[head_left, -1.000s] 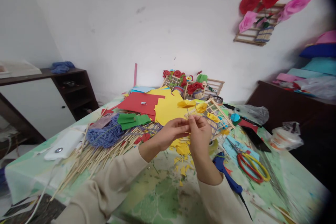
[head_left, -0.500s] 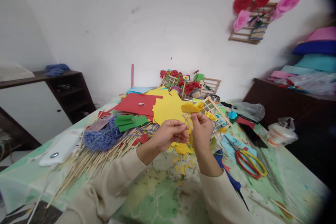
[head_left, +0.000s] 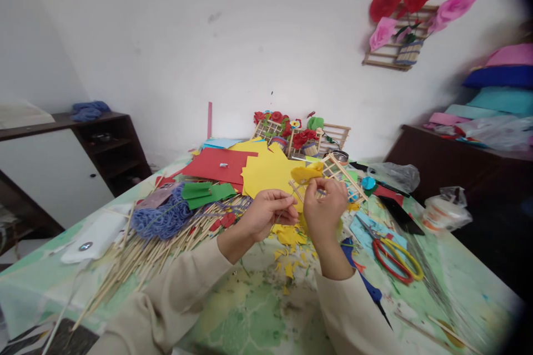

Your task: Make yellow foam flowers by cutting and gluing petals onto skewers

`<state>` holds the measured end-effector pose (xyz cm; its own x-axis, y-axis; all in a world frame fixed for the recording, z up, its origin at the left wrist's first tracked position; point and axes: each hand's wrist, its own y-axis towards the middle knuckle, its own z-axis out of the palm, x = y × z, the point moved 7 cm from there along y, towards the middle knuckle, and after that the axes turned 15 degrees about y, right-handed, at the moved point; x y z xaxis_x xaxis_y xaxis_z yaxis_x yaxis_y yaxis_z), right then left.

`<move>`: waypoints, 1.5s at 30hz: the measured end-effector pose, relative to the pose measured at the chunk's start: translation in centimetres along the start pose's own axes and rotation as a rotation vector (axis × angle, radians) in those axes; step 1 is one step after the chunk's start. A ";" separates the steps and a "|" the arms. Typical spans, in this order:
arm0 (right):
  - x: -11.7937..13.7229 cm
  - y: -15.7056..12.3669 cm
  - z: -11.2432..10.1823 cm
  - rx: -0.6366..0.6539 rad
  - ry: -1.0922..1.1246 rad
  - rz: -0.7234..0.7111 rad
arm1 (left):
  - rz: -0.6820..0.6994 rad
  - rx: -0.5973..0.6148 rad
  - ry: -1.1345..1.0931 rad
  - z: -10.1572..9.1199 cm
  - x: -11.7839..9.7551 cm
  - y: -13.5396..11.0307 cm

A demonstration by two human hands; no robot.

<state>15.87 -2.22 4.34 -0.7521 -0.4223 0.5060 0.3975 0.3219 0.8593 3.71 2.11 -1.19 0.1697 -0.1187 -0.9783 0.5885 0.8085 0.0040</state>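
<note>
My left hand [head_left: 266, 212] and my right hand [head_left: 325, 206] are raised together over the middle of the table. The left hand's fingers pinch a thin stick or wire that runs toward the right hand. The right hand's fingers are curled, pinching at the base of a yellow paper flower [head_left: 306, 172] that sits just above them. Behind the hands stands a small lattice frame of wooden sticks [head_left: 343, 175] with yellow bits on it. Yellow paper scraps [head_left: 289, 236] lie on the table under the hands.
A green patterned tablecloth [head_left: 258, 305] covers the table. Sheets of yellow paper [head_left: 266, 172], red paper [head_left: 216, 163] and green paper [head_left: 204, 191] lie behind. A pile of bamboo sticks [head_left: 145, 252], blue yarn [head_left: 160, 219], red-and-yellow scissors [head_left: 395, 258] and a blue-handled tool [head_left: 362, 283] surround the hands. Finished flower frames [head_left: 300, 136] stand at the back.
Both hands rose slightly and the yellow flower came up between them. The right hand then turned, its fingers curling closer round the flower's base. The view shifted a little.
</note>
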 end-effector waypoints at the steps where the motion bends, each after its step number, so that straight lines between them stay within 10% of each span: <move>1: 0.1 0.2 -0.2 0.000 -0.013 -0.016 | 0.006 -0.007 0.008 0.0 -0.1 0.0; 9: 0.0 1.2 -3.4 -0.145 0.201 0.152 | 0.084 -0.106 0.037 -1.2 -1.2 -0.1; 15: 0.3 -0.7 1.0 0.181 0.609 0.424 | 0.127 -0.122 0.085 -0.8 -1.2 -0.2; 21: -1.0 -1.3 2.6 0.197 0.749 0.585 | 0.149 -0.099 0.143 -0.1 -0.9 -0.3; 45: 0.0 -1.9 2.3 0.226 0.569 0.409 | 0.176 -0.023 0.104 0.4 -0.9 -0.4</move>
<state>13.93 -0.89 2.57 -0.1535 -0.5857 0.7959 0.4230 0.6889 0.5886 3.58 1.64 -0.25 0.1850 0.0849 -0.9791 0.5387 0.8245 0.1733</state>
